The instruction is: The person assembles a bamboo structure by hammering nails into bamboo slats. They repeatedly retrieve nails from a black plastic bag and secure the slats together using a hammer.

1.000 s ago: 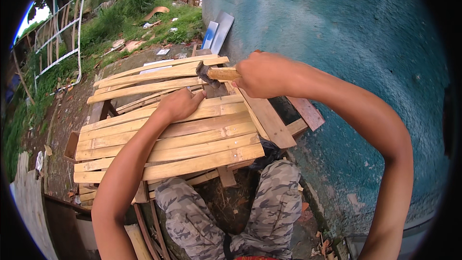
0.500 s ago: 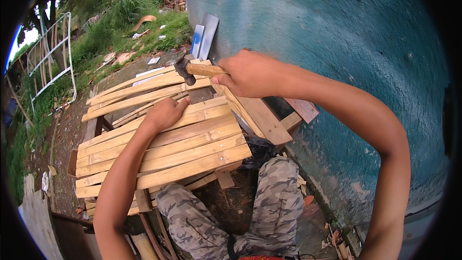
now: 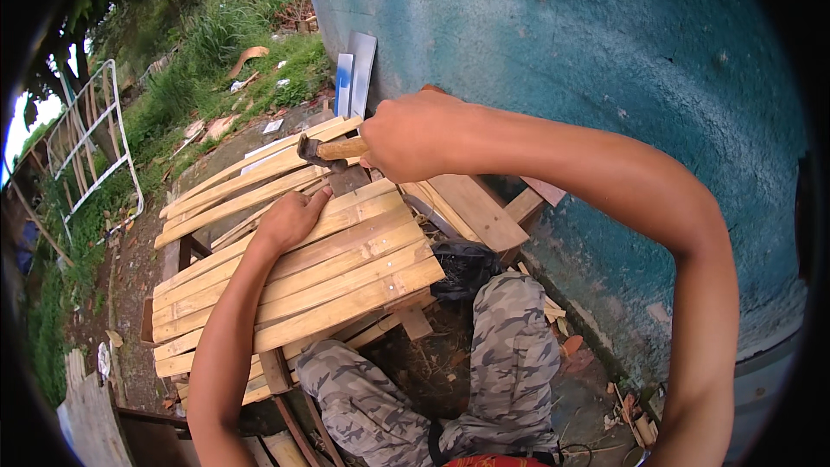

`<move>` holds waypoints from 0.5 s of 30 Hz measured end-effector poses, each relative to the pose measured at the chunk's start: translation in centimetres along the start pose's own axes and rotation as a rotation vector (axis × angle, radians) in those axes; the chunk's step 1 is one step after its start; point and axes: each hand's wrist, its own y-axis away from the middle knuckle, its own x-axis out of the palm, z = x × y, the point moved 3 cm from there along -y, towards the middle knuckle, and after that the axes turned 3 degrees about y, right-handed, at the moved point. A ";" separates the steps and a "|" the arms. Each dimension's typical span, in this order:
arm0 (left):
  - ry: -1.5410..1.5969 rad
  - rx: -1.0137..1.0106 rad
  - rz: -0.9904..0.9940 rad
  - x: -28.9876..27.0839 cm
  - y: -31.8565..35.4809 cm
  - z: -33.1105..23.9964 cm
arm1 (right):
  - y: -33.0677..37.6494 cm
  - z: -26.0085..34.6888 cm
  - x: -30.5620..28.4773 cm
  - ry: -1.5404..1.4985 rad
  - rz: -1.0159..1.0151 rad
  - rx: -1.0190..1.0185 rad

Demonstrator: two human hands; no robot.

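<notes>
My right hand (image 3: 406,135) is closed round the wooden handle of a hammer (image 3: 342,149). Its dark metal head hangs just above a brown wood crosspiece, close to my left fingertips. My left hand (image 3: 292,220) is closed over the far edge of the uppermost bamboo slat (image 3: 367,196) in the near group, thumb side by the crosspiece (image 3: 349,180). Whether a nail is between its fingers I cannot tell. More pale bamboo slats (image 3: 346,294) lie side by side below it, with shiny nail heads near their right ends.
Farther off, other slats (image 3: 229,195) span the wooden frame. A teal wall (image 3: 553,52) rises on the right, with metal sheets (image 3: 363,69) leaning there. A black plastic bag (image 3: 467,270) sits beside my camouflage-clad knee. A white metal frame (image 3: 121,138) stands at far left.
The hammer has come down closer to my left fingertips and the crosspiece. My left hand keeps its place on the slats, while the whole view has shifted slightly.
</notes>
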 end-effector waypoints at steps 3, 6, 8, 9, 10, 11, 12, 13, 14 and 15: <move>0.014 0.007 0.008 0.1 -0.2 0.0 | 0.1 0.2 -0.1 -0.036 -0.051 -0.002; 0.012 -0.002 0.026 0.0 -0.4 0.2 | 0.4 0.4 -0.1 0.023 -0.009 -0.030; 0.000 -0.018 0.027 0.1 -0.4 0.3 | 0.6 0.1 -0.2 -0.001 -0.023 -0.011; 0.007 0.004 0.016 0.1 -0.5 0.2 | 0.7 -0.2 -0.2 -0.055 -0.063 0.013; 0.010 0.012 0.005 0.1 -0.4 0.2 | 0.8 -0.4 -0.1 -0.099 -0.106 0.022; 0.002 0.001 0.004 0.1 -0.4 0.2 | 1.0 -0.9 0.2 -0.141 -0.116 0.075; 0.005 0.005 0.003 0.2 -0.3 0.1 | 1.3 -1.3 0.8 -0.178 -0.129 0.113; -0.002 -0.006 0.012 0.1 -0.2 0.1 | 1.7 -1.8 1.4 -0.221 -0.180 0.136; -0.016 -0.030 0.017 0.0 -0.2 0.0 | 2.3 -2.4 2.5 -0.417 -0.178 0.220; -0.017 -0.008 0.013 0.0 -0.1 -0.2 | 3.1 -2.8 4.0 -0.618 -0.211 0.287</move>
